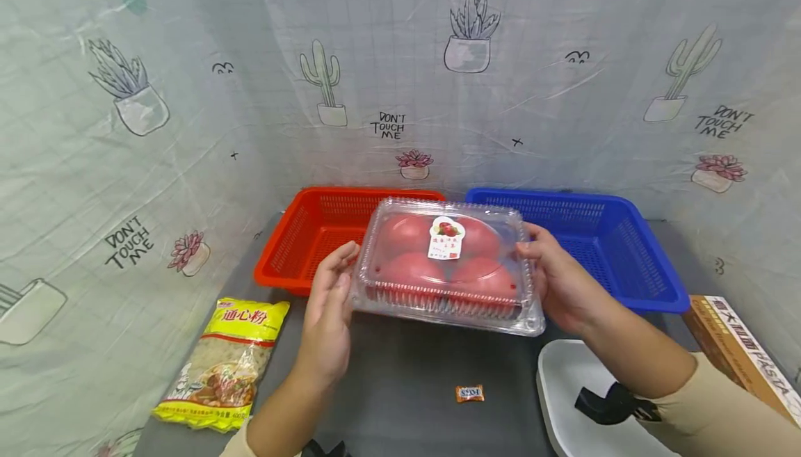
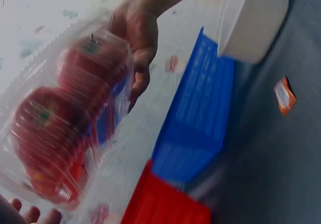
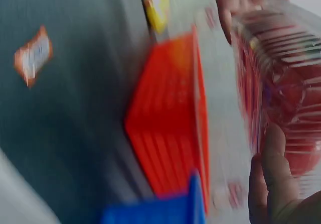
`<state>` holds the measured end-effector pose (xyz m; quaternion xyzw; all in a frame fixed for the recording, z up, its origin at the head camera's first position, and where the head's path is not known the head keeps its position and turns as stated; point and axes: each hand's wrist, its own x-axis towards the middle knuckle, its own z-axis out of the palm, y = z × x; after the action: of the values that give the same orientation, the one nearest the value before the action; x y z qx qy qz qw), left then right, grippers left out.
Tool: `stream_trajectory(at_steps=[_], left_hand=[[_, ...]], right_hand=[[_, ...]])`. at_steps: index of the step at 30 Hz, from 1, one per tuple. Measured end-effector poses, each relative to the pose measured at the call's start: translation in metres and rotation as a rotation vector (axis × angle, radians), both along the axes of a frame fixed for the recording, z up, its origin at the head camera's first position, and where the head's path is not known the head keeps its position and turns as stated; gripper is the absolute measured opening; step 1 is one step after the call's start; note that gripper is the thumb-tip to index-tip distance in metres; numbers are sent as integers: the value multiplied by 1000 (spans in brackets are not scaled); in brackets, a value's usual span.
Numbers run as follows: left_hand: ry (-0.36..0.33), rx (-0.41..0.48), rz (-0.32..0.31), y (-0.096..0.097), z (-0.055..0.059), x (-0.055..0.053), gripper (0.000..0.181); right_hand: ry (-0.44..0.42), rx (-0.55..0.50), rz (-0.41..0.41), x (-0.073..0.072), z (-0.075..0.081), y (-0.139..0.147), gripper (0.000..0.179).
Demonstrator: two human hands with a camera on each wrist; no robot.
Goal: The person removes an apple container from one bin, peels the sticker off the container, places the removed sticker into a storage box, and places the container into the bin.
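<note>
A clear plastic box of red tomatoes (image 1: pixel 409 273), with a white label on its lid, is held up between both hands. My left hand (image 1: pixel 329 314) grips its left end, fingers at the side edge. At the opposite end, my right hand (image 1: pixel 560 283) grips with the thumb over the lid's edge and the other fingers mostly hidden behind. The left wrist view shows several tomatoes (image 2: pixel 47 118) through the ribbed plastic. In the right wrist view, the right hand's fingers (image 3: pixel 276 163) press against the box wall.
Behind the box stand a red basket (image 1: pixel 275 262) and a blue basket (image 1: pixel 651 255). A yellow pasta bag (image 1: pixel 228 366) lies at left. An orange-wrapped candy (image 1: pixel 469 393) lies in front on the grey table. At right are a white tray (image 1: pixel 553 380) and a pasta box (image 1: pixel 745 346).
</note>
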<state>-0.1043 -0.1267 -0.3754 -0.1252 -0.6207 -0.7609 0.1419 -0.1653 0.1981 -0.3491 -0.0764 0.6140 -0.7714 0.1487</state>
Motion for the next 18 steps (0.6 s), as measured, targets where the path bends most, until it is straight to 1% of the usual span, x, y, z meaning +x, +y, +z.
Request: stream_trajectory(at_steps=[2,6,10,12,14,15,18], left_hand=[[-18,4,-4,-15,-1,9,43],[-47,5,-25,-48,1,30,43],[-99,-9,-32,-78,-2,53,45],[-124,-19,-33,-90,-7,63,45],[-117,-33,-46,-102,-16,72,47],[-107,-39,-49,-107,-20,76,47],[-47,-39,-68,-122,-35,84,49]], right_hand=[[-12,13,10,6,-2,-18,52],[-39,33,63,16,-6,-52,62],[-81,21,102,27,-12,-82,68],[-104,16,111,33,-17,-94,69],[-123,12,119,39,-22,-104,69],[-130,6,127,41,-25,-110,68],[-145,2,151,49,-36,-122,67]])
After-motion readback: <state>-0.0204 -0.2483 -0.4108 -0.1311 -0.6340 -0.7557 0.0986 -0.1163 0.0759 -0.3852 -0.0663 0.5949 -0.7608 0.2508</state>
